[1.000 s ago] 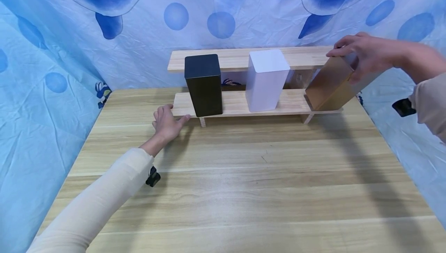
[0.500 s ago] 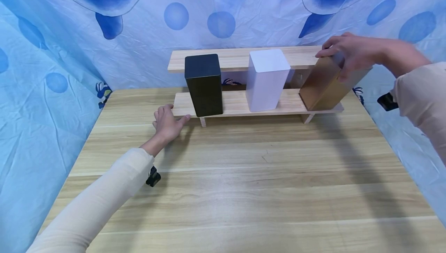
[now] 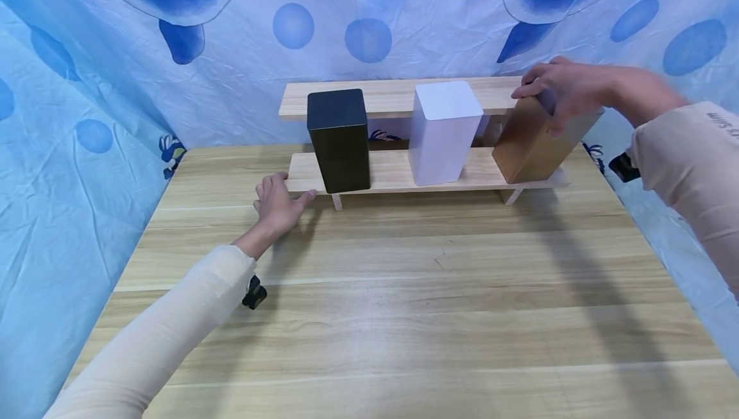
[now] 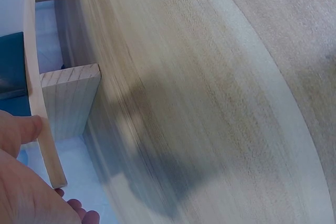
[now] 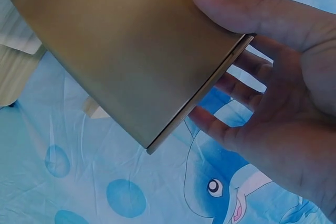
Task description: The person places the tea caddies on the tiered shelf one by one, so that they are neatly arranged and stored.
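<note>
At the right end of a two-tier wooden shelf (image 3: 389, 167), a gold rectangular tin (image 3: 519, 143) stands on the lower board. My right hand (image 3: 568, 88) grips its top from above. In the right wrist view, the thumb lies along one face of the gold tin (image 5: 121, 51) and the fingers reach behind it. My left hand (image 3: 276, 204) holds the left end of the lower board. Seen from the left wrist, its thumb presses the front edge of the shelf (image 4: 50, 153), with fingertips showing past the end. A black tin (image 3: 340, 149) and a white tin (image 3: 444, 133) stand between the hands.
The shelf's short legs stand on a wood-grain table (image 3: 375, 303) near its back edge. A blue curtain (image 3: 242, 72) with whale prints hangs behind and at both sides. The upper board (image 3: 387, 95) runs behind the tins.
My right hand has moved left with the gold tin, sliding it inward along the lower board toward the white tin. My left hand stays in place.
</note>
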`<state>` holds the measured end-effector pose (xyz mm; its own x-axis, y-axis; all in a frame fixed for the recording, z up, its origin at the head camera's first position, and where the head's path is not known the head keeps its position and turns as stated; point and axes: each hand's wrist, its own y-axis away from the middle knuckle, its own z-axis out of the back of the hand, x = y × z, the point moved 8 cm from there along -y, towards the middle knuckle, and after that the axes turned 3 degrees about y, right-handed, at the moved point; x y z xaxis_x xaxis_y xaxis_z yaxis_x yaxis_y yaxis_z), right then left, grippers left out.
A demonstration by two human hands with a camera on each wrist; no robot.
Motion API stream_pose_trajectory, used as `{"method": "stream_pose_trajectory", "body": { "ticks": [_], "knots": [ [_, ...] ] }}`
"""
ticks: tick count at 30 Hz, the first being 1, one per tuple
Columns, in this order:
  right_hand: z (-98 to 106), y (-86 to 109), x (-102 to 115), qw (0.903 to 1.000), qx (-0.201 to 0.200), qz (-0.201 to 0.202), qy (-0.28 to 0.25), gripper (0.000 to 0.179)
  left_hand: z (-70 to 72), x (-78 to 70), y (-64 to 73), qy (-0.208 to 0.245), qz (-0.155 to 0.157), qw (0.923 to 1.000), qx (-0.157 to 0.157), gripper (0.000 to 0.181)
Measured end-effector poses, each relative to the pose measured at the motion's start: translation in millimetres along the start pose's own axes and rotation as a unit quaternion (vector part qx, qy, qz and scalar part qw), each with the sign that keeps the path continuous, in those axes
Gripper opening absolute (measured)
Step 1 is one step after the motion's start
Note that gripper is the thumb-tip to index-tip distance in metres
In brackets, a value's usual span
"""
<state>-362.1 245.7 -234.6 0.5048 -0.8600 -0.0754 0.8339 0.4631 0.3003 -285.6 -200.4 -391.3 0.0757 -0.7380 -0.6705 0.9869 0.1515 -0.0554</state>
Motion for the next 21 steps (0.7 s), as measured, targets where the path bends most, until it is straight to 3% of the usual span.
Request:
{"method": "stream_pose_trajectory", "body": {
  "ticks": [21],
  "knots": [
    [-2.1, -1.2, 3.3, 0.9996, 0.011, -0.021, -0.016, 0.099, 0.1, -0.4, 0.6, 0.000, -0.001, 1.0000, 0.001, 0.076]
  ]
}}
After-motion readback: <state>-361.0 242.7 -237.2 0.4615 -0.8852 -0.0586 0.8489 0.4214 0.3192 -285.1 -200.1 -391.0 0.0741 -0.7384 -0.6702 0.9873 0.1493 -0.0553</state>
